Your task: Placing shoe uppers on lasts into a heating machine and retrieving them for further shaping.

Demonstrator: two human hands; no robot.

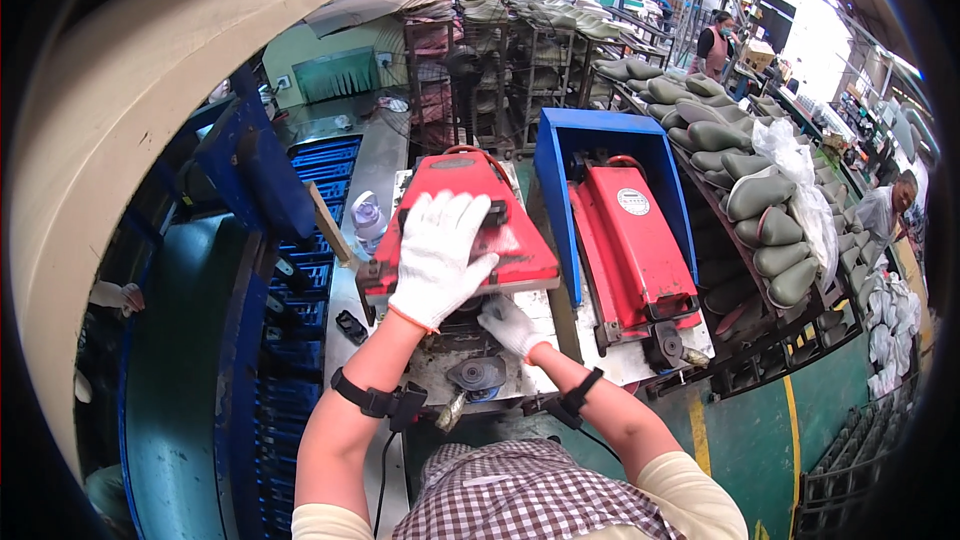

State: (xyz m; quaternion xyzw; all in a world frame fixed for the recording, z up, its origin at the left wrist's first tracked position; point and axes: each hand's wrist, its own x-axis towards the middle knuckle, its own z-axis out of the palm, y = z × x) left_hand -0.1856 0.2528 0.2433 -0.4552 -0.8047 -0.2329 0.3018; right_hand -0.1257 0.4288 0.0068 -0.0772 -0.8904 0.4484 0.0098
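Red press lid (470, 215) located at centre of the desk (600, 365), hinged up and tilted toward the wearer, beside a second red press (630, 240) backed by a blue guard (600, 130). Left hand (437, 258), in white glove, spread wide and laid flat on the lid's sloped top, fingers over its dark handle slot. Right hand (510, 325), also gloved, tucked beneath the lid's front edge; grip there cannot be told. Lid judged rigid metal, fairly heavy, painted smooth and likely slick under cotton gloves. Best hold judged at the handle slot or front lip, clear of the pinch gap beneath. Racks of grey shoe parts (745, 195) to the right.
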